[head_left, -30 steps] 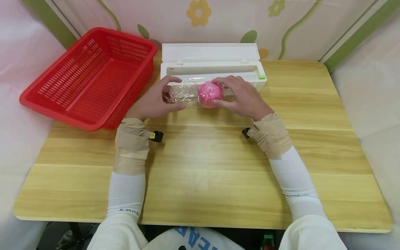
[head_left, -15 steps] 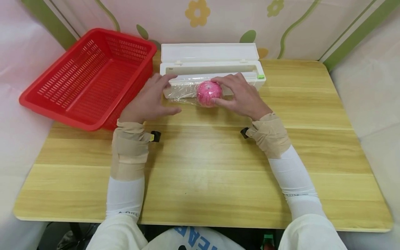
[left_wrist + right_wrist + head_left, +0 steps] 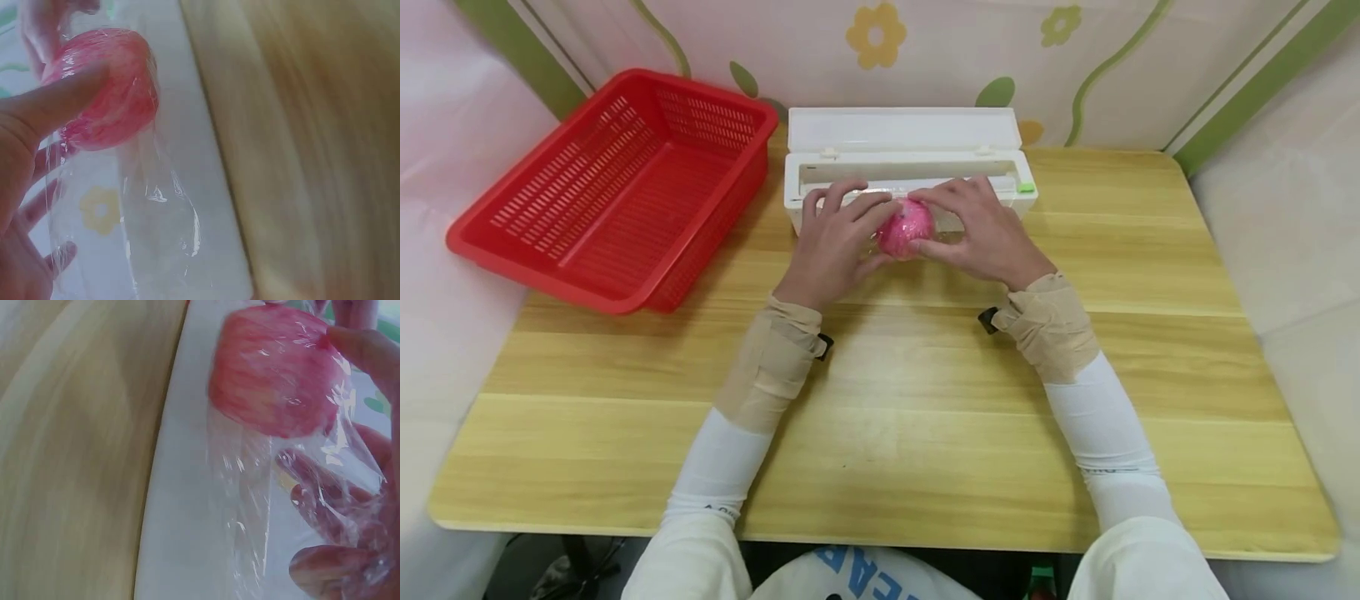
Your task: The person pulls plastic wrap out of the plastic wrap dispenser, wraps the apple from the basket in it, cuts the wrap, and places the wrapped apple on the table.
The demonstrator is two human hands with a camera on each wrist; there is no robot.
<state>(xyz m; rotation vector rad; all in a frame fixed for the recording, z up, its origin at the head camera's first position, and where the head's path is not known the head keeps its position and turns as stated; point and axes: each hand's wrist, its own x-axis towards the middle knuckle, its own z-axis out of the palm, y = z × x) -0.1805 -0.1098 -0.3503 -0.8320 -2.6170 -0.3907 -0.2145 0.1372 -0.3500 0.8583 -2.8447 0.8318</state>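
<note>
Home-like kitchen corner, wooden table [image 3: 887, 400], flowered wall covering [image 3: 925, 50], cling-film dispenser [image 3: 906, 150], red basket [image 3: 617, 183]

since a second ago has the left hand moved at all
Yes. The left hand has slid to the right along the front of the white film dispenser, away from the red basket, and now touches the pink apple opposite the right hand.

Head view: high, looking forward-down over table [image 3: 880, 400], wide. Left and right wrist views: very close, beside apple [image 3: 112, 87], facing film. All three share apple [image 3: 904, 227] [image 3: 275, 375].
</note>
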